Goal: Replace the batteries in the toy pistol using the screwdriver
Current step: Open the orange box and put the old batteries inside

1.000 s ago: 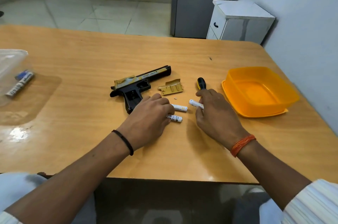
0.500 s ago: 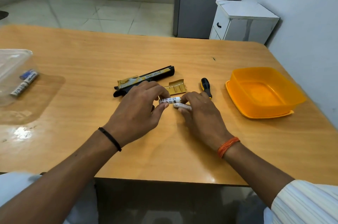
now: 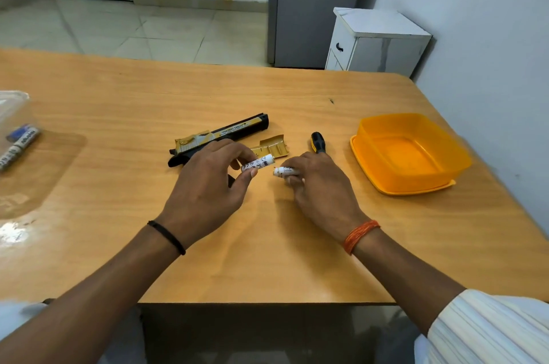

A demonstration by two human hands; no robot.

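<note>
The black and gold toy pistol (image 3: 225, 134) lies on the wooden table (image 3: 148, 102), its grip hidden behind my left hand. Its gold battery cover (image 3: 271, 147) lies loose beside it. My left hand (image 3: 208, 188) pinches a white battery (image 3: 258, 163) between thumb and fingers, lifted just above the table. My right hand (image 3: 318, 188) holds another white battery (image 3: 282, 171), or perhaps two, close to the first. The screwdriver (image 3: 318, 142) with a black and yellow handle lies behind my right hand, its shaft hidden.
An orange plastic box (image 3: 413, 152) sits on its lid at the right. A clear container (image 3: 15, 108) at the left edge has batteries (image 3: 20, 143) beside it. A white cabinet (image 3: 377, 39) stands beyond the table's far right corner.
Both hands picked the white batteries up off the table and brought them together in front of the pistol. The left hand now covers the pistol's grip.
</note>
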